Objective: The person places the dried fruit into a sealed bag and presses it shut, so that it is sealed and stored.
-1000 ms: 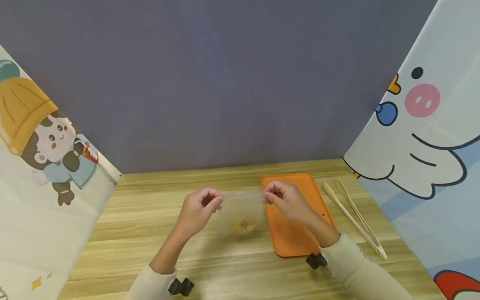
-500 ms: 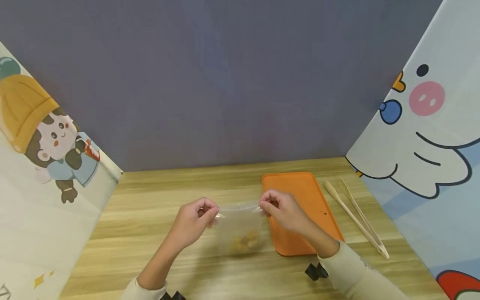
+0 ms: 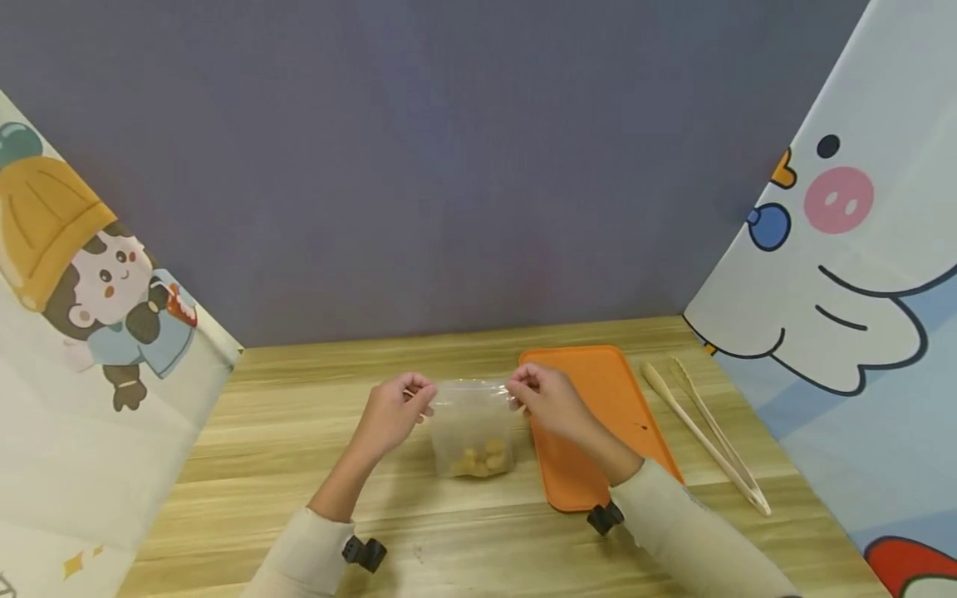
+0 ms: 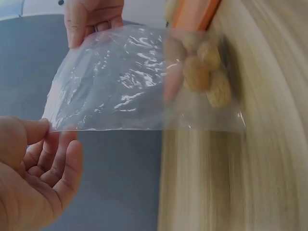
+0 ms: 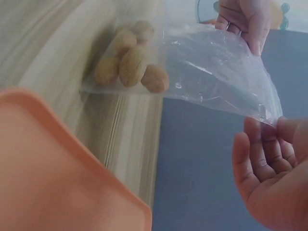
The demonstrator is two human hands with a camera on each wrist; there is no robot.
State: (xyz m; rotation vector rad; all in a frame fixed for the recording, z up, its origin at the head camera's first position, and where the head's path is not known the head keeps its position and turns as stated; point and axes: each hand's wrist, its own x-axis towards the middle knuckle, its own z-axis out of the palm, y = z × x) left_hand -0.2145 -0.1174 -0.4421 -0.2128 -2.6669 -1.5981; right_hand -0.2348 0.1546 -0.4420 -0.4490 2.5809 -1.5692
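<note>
A clear plastic bag (image 3: 473,419) hangs upright between my hands above the wooden table. My left hand (image 3: 394,411) pinches its top left corner between thumb and fingers. At the opposite top corner, my right hand (image 3: 552,403) pinches the plastic the same way. Several brown walnuts (image 5: 133,65) lie together in the bottom of the bag. In the left wrist view, the walnuts (image 4: 197,73) show through the cloudy lower part of the plastic. Whether the bag's bottom touches the table is hard to tell.
An orange tray (image 3: 576,477) lies right of the bag, partly beneath my right forearm, with small dark specks on it. Farther right are light-coloured tongs (image 3: 748,484), spread at the tips. A grey partition (image 3: 463,208) closes off the table's back edge.
The bag dipped toward me with both hands, then came back up. My right hand has shifted slightly left, closer to the left hand. Both hands keep their pinch.
</note>
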